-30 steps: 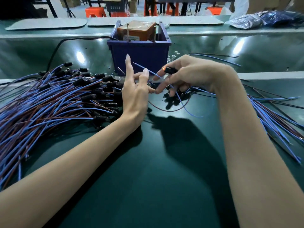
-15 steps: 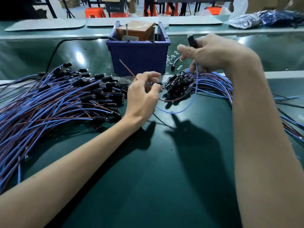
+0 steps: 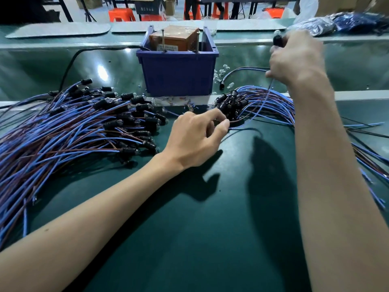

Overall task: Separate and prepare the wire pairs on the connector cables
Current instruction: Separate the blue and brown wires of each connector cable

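Two bare hands meet over a green bench: near its middle the left hand, fingers curled, pinches thin wire ends, while the right hand, lifted toward the far right, grips a black connector, a blue wire strung between them. Connector cables heap along the left edge and beside the right arm; a blue bin stands at the far edge.

The blurred right hand hides most of its black connector; the left cable pile runs off-frame.
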